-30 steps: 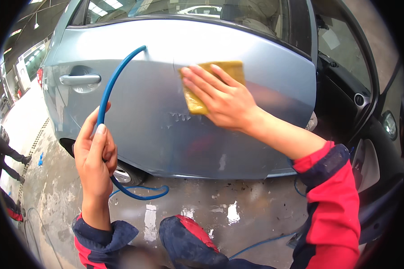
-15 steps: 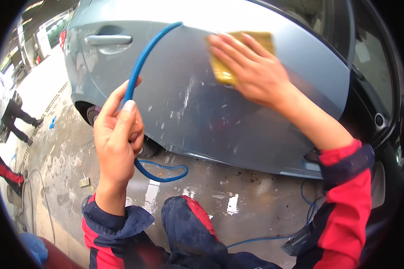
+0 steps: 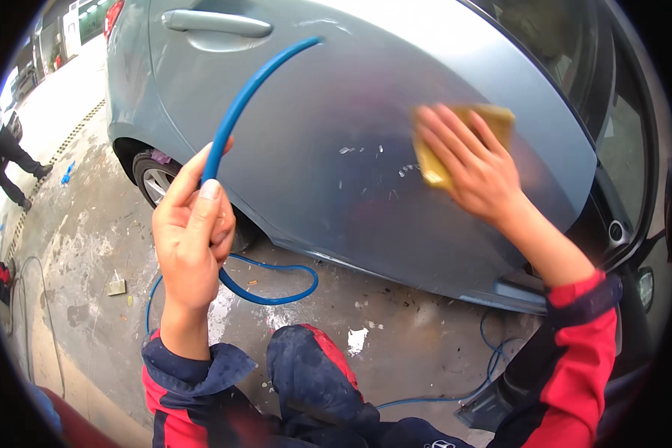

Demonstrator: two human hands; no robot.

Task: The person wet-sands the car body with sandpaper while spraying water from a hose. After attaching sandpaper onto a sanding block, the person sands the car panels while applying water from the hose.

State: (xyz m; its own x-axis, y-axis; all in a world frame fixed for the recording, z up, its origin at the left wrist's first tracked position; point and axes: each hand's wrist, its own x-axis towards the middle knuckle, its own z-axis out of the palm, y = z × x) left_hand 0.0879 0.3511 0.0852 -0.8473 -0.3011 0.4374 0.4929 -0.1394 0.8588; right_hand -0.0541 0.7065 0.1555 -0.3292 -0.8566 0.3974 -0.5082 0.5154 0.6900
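My left hand (image 3: 190, 250) is closed round a thin blue hose (image 3: 235, 112). From the thumb and fingers the hose arcs up and right, its end close to the grey-blue car door (image 3: 306, 149); below the hand it hangs in a loop. My right hand (image 3: 481, 175) presses a yellow sponge (image 3: 431, 166) flat against the right part of the door, fingers stretched over it and slightly blurred. A few white, foamy-looking spots lie on the panel left of the sponge. Whether water leaves the hose end is hard to make out.
A door handle (image 3: 216, 23) and rear wheel (image 3: 157, 183) are at upper left. More blue hose (image 3: 493, 366) trails over the wet, stained floor at lower right, near the open front door (image 3: 612, 157). A person's legs (image 3: 11, 160) stand at far left; a small block (image 3: 116, 287) lies on the floor.
My right hand has moved the sponge right and down across the door. Long white streaks on the panel have shrunk to scattered spots. The left hand keeps its hold on the hose; the view has shifted.
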